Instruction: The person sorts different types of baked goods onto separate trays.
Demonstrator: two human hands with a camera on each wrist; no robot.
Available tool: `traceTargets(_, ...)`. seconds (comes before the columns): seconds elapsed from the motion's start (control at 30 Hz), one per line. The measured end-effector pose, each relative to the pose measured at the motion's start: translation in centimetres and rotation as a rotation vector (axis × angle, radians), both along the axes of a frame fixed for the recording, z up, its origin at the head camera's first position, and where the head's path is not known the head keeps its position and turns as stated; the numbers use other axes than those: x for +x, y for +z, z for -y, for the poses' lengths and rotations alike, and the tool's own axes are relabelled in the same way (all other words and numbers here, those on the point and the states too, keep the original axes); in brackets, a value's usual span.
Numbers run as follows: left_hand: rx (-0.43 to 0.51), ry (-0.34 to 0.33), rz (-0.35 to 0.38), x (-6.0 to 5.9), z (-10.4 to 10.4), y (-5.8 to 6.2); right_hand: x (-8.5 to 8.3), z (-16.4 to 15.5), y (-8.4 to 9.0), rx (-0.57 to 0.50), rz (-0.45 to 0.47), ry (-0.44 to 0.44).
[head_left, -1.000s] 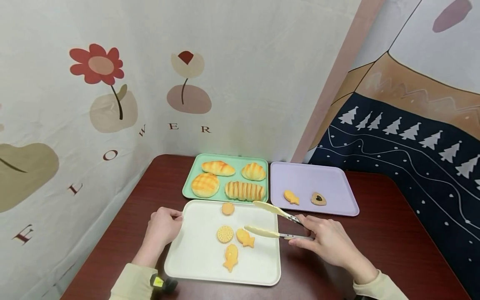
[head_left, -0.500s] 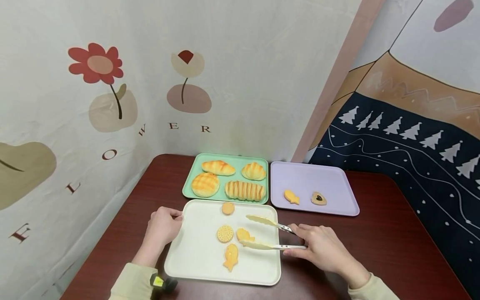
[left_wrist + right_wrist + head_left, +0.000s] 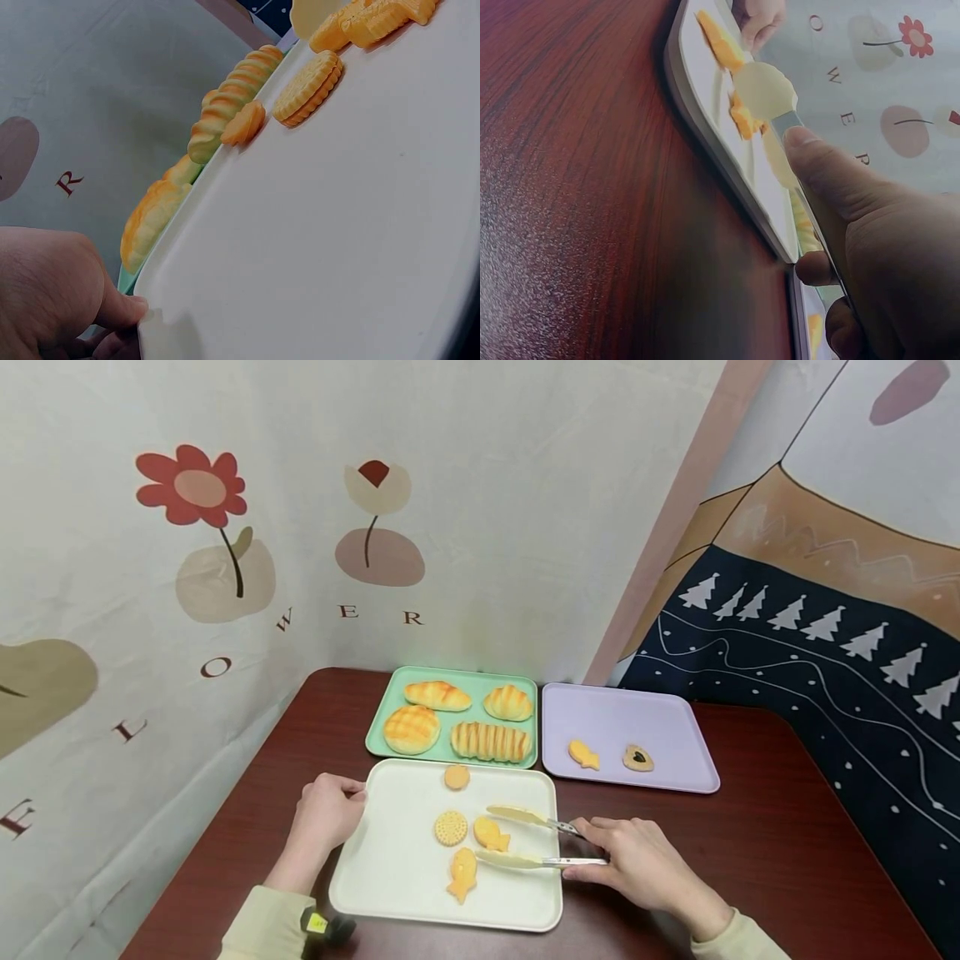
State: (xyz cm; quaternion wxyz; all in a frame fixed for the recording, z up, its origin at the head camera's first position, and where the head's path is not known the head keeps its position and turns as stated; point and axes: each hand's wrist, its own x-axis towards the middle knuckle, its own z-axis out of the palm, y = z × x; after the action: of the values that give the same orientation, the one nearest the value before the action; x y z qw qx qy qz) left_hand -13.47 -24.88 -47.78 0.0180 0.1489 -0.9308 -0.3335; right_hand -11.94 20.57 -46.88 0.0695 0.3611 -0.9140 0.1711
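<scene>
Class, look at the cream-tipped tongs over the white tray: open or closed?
Open: the cream-tipped metal tongs show two tips spread apart, either side of a small orange fish-shaped cookie.

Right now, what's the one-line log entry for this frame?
left hand: holds white tray edge | right hand: grips tongs, open around small fish cookie

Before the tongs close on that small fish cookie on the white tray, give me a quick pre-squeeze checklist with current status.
1. Right hand grips the tongs: ok.
2. Tong blades are spread, one on each side of the small fish cookie: ok.
3. Blades touch the cookie: cannot tell.
4. Left hand holds the white tray by its left edge: ok.
5. Round biscuit and large fish cookie lie outside the blades: ok, though the near blade lies close to the large fish.
6. Purple tray has bare space: ok.
</scene>
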Motion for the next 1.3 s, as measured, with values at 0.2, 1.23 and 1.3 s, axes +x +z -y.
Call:
traceTargets(0.2, 0.002, 0.002, 0.002, -0.06, -0.02, -0.05, -0.05, -0.04, -0.23, 0.014, -0.012, 0.006)
traceTargets(1.23, 0.0, -0.001, 0.003, -0.06, 0.04, -0.11, -0.13, -0.23, -0.57, -0.007, 0.019, 0.029)
traceTargets(1.3, 0.002, -0.002, 0.002, -0.05, 0.06, -0.1, -0.18, -0.26, -0.53, -0.007, 0.014, 0.029)
